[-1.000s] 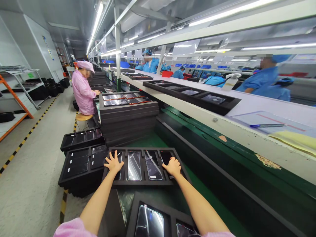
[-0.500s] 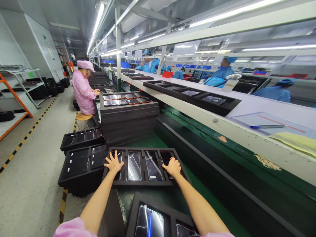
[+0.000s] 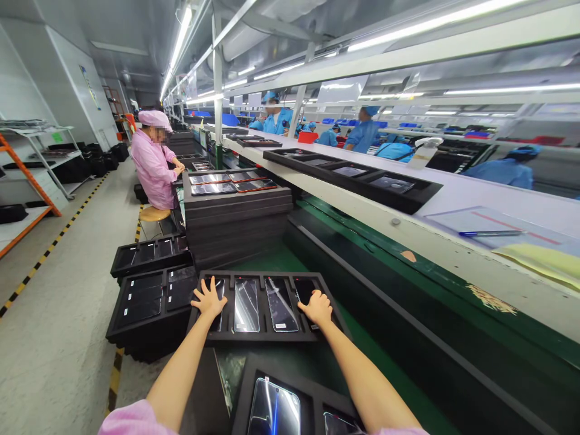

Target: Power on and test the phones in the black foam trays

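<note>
Green conveyor belt (image 3: 410, 377) under black phone tray (image 3: 267, 335), long fluorescent-lit factory line.

Long factory hall: fluorescent tubes (image 3: 179, 36) run along the ceiling in the upper left, white wall (image 3: 67, 78) at left. Grey floor (image 3: 58, 338) lower left with yellow-black hazard tape (image 3: 49, 254). Orange-framed rack (image 3: 27, 175) at left edge, white shelf (image 3: 475, 199) above green conveyor (image 3: 408, 284) at right.

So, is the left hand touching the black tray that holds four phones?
Touching. The head view shows the left hand lying flat, fingers spread, on the left end of the black tray, with no gap visible between them.
</note>
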`<control>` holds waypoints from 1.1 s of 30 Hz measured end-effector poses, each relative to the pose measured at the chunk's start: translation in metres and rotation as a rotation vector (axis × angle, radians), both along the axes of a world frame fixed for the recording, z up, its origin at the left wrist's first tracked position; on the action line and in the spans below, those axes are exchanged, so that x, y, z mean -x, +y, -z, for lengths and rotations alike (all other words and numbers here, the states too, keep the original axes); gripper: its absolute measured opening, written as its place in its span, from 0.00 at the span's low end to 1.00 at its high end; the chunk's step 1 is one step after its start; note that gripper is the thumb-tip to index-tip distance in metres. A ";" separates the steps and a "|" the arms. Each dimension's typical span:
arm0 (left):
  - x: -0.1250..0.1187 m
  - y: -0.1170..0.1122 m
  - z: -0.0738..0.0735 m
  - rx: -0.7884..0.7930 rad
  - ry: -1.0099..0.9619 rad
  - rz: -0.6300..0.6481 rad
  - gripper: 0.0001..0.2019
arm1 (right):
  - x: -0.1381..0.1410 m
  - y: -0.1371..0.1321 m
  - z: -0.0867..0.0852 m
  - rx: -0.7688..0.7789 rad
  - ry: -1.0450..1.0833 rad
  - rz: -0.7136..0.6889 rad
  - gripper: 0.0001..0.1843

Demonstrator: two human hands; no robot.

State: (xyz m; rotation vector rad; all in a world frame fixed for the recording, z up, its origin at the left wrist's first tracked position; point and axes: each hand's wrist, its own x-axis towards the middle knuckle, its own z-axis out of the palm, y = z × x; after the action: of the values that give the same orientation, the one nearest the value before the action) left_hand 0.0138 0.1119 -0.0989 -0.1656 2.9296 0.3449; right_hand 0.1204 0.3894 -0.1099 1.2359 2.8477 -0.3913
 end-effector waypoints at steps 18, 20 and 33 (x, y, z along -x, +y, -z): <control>0.002 -0.001 0.004 0.019 -0.009 0.004 0.37 | 0.000 0.000 0.001 -0.018 -0.014 -0.011 0.31; 0.002 -0.001 0.004 0.020 -0.006 0.007 0.36 | 0.000 0.000 0.001 -0.022 -0.016 -0.012 0.31; -0.001 0.000 0.009 0.087 0.067 0.114 0.32 | 0.001 -0.011 -0.012 -0.071 -0.057 -0.075 0.29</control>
State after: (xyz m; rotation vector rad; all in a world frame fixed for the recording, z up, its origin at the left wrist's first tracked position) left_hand 0.0145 0.1122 -0.1081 0.0004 3.0053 0.2093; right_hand 0.1196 0.3785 -0.0981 1.1267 2.8726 -0.2514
